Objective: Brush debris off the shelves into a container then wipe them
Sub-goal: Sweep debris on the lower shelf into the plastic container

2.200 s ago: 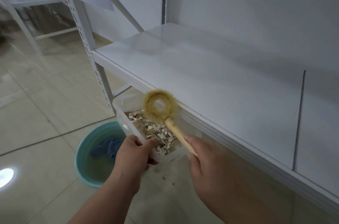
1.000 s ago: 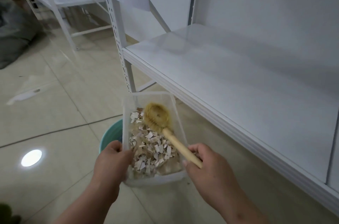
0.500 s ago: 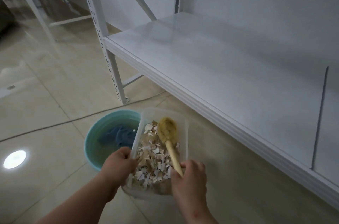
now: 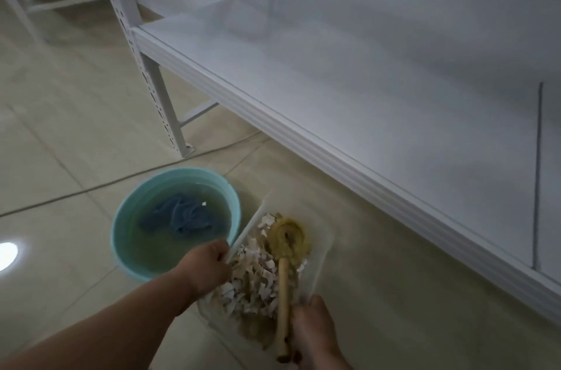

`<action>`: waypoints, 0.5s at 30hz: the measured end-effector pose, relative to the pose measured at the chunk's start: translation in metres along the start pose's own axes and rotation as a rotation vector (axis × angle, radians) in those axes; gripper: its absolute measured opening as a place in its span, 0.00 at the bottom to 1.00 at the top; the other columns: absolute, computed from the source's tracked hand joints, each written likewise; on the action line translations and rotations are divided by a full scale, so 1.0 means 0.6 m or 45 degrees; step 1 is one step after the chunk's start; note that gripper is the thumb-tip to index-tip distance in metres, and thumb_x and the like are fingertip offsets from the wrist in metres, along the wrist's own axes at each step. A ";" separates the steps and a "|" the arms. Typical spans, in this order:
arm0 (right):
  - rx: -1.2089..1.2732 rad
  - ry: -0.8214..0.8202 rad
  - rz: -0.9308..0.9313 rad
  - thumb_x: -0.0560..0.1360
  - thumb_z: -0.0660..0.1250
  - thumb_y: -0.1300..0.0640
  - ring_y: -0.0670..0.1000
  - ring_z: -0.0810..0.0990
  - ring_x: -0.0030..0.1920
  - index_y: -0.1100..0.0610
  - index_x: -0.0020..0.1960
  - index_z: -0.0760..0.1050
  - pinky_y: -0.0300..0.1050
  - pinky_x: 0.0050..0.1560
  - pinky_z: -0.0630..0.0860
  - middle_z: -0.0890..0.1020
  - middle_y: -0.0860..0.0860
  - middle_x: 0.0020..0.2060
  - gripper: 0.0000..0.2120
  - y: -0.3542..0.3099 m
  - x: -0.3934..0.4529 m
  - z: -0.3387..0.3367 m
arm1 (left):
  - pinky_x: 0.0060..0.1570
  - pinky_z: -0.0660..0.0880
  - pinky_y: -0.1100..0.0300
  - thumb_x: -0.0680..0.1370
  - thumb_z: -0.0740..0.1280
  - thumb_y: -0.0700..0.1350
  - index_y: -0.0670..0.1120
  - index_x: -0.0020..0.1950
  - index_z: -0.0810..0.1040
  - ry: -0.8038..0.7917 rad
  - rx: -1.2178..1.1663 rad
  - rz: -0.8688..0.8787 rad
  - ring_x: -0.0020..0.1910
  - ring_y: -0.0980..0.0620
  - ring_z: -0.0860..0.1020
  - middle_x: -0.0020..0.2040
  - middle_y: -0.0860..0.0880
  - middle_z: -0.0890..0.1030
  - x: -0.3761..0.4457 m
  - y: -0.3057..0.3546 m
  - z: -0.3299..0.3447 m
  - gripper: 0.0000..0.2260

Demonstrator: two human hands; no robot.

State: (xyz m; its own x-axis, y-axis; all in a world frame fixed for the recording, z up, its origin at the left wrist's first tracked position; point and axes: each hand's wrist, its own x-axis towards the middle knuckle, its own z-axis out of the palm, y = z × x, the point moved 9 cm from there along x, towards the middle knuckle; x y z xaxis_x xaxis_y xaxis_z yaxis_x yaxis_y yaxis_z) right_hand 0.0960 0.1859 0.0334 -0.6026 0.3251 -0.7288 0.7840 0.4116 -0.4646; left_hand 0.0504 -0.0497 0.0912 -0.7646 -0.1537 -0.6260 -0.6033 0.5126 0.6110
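Observation:
A clear plastic container (image 4: 319, 260) sits low over the floor tiles, full of pale debris flakes (image 4: 252, 281). My left hand (image 4: 206, 271) grips its left rim. A round wooden brush (image 4: 287, 243) lies inside on the flakes, and my right hand (image 4: 312, 330) holds the near end of its handle. The white shelf (image 4: 349, 87) stretches across the upper right, its surface bare. A teal basin (image 4: 127, 236) of water with a blue cloth (image 4: 182, 216) stands just left of the container.
A perforated white upright (image 4: 142, 66) of the rack meets the floor behind the basin. Another white rack frame (image 4: 45, 5) stands far left. A bright light reflection (image 4: 6, 256) shows on the glossy beige tiles.
The container and brush came down from the shelf edge to near the floor beside the basin. The brush head now lies in the flakes, and my view has tilted downward.

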 end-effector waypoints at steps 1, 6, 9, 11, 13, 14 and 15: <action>0.016 -0.003 -0.014 0.80 0.57 0.51 0.57 0.77 0.55 0.57 0.56 0.73 0.50 0.59 0.75 0.78 0.55 0.53 0.12 0.009 0.008 0.009 | 0.35 0.73 0.60 0.70 0.67 0.37 0.44 0.40 0.73 0.008 0.054 0.014 0.38 0.50 0.75 0.39 0.45 0.77 0.002 -0.002 0.005 0.04; 0.001 0.016 0.115 0.80 0.54 0.53 0.57 0.81 0.45 0.58 0.48 0.77 0.51 0.50 0.80 0.81 0.55 0.41 0.15 0.063 0.033 0.044 | 0.35 0.72 0.64 0.73 0.70 0.45 0.51 0.49 0.76 0.046 0.051 -0.034 0.40 0.53 0.77 0.43 0.49 0.79 0.012 -0.044 0.011 0.07; -0.033 0.039 0.197 0.81 0.54 0.52 0.57 0.81 0.47 0.61 0.52 0.76 0.48 0.48 0.79 0.80 0.54 0.42 0.16 0.078 0.043 0.055 | 0.34 0.72 0.63 0.73 0.69 0.44 0.51 0.53 0.76 0.004 -0.036 -0.128 0.46 0.48 0.79 0.47 0.47 0.80 0.016 -0.078 0.014 0.09; -0.020 0.066 0.239 0.81 0.54 0.52 0.57 0.81 0.48 0.60 0.54 0.75 0.49 0.48 0.80 0.80 0.56 0.45 0.16 0.078 0.050 0.061 | 0.30 0.68 0.65 0.75 0.68 0.42 0.49 0.55 0.76 -0.027 -0.102 -0.184 0.43 0.49 0.78 0.47 0.46 0.79 0.019 -0.091 0.019 0.10; 0.031 0.096 0.247 0.79 0.56 0.52 0.58 0.82 0.47 0.60 0.53 0.75 0.52 0.49 0.81 0.81 0.57 0.47 0.14 0.072 0.056 0.063 | 0.33 0.71 0.63 0.75 0.67 0.42 0.47 0.59 0.77 -0.060 -0.084 -0.182 0.45 0.49 0.77 0.49 0.45 0.79 0.028 -0.095 0.025 0.12; 0.056 0.112 0.256 0.78 0.57 0.53 0.59 0.82 0.47 0.61 0.53 0.75 0.54 0.48 0.82 0.81 0.58 0.47 0.14 0.070 0.062 0.067 | 0.39 0.75 0.60 0.76 0.66 0.42 0.48 0.61 0.77 -0.077 -0.039 -0.176 0.49 0.47 0.78 0.51 0.44 0.79 0.034 -0.093 0.026 0.14; 0.104 0.123 0.252 0.77 0.57 0.54 0.60 0.82 0.47 0.61 0.53 0.74 0.54 0.48 0.82 0.81 0.59 0.48 0.13 0.065 0.065 0.069 | 0.48 0.77 0.56 0.76 0.66 0.43 0.48 0.62 0.77 -0.082 -0.001 -0.168 0.53 0.45 0.78 0.55 0.43 0.79 0.040 -0.089 0.025 0.15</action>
State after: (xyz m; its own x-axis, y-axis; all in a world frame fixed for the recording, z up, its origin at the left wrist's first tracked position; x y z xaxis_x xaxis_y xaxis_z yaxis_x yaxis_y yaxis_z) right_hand 0.1089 0.1795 -0.0339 -0.4441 0.4746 -0.7600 0.8955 0.2628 -0.3591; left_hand 0.0677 -0.0680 0.0362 -0.6624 -0.1653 -0.7307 -0.6978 0.4911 0.5215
